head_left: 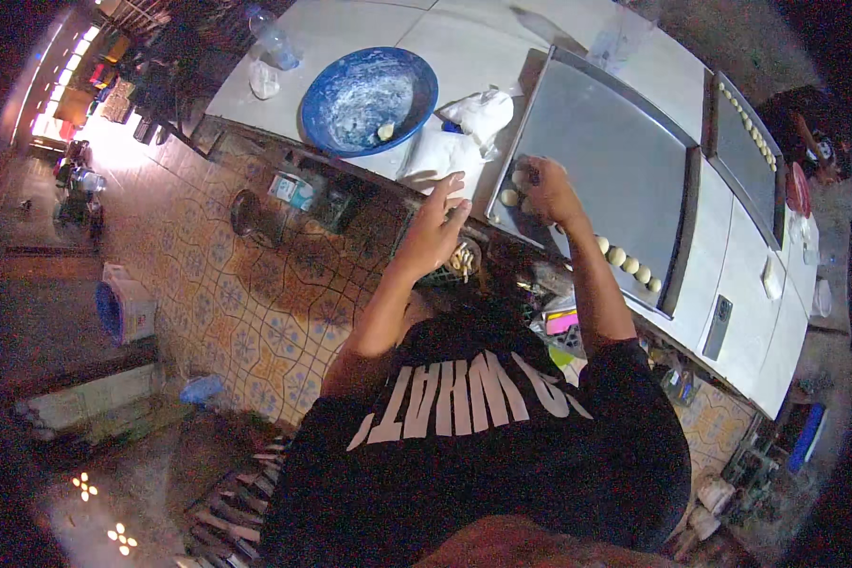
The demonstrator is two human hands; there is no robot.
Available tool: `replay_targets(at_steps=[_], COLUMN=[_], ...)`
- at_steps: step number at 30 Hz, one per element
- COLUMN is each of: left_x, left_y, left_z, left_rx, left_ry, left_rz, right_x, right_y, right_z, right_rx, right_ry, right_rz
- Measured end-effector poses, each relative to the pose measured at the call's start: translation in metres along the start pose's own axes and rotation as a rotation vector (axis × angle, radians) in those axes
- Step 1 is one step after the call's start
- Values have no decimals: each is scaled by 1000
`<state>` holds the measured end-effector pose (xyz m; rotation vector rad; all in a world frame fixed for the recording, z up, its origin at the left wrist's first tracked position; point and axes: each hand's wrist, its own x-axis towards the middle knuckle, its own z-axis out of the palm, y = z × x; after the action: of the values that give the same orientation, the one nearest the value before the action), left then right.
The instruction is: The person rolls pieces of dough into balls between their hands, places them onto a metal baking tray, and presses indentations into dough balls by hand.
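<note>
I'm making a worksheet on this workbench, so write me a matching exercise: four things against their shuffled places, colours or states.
1. Left hand
2. Right hand
3. Bowl
4. Smartphone

A. Over the large metal tray, beside a dough ball
B. Dark, lying flat on the white tabletop
C. Open, near a white bag
D. Blue, white-smeared inside

Pairs: 1-C, 2-A, 3-D, 4-B

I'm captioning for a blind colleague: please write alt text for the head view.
A person's right hand is at a metal tray, beside small pale balls along its near edge; the left hand is held open nearby. A blue bowl with whitish residue stands left of the tray.
</note>
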<state>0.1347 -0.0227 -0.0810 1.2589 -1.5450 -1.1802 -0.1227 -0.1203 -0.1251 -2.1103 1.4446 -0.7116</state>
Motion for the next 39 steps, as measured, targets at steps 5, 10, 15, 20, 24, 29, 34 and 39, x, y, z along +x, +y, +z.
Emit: replay_targets(at_steps=[5, 10, 15, 20, 24, 29, 34, 39], left_x=[-3, -8, -8, -13, -18, -24, -3, 48], left_y=[-16, -11, -9, -12, -17, -14, 0, -16], left_z=[-2, 3, 2, -2, -4, -17, -49, -114], left_rx=[69, -64, -66, -62, -115, -167, -144, 223], left_ry=[-11, -32, -47, -15, -14, 37, 212, 327], left_rz=[23, -62, -57, -96, -89, -152, -65, 264], right_x=[-5, -5, -6, -6, -8, -17, -54, -89], right_y=[-11, -14, -7, -21, 2, -14, -2, 0], right_z=[-10, -14, -5, -12, -7, -23, -54, -60], right_rx=[201, 87, 89, 147, 135, 193, 249, 574], right_ry=[-63, -36, 11, -37, 4, 8, 112, 465], right_rz=[96, 74, 71, 87, -2, 135, 270, 484])
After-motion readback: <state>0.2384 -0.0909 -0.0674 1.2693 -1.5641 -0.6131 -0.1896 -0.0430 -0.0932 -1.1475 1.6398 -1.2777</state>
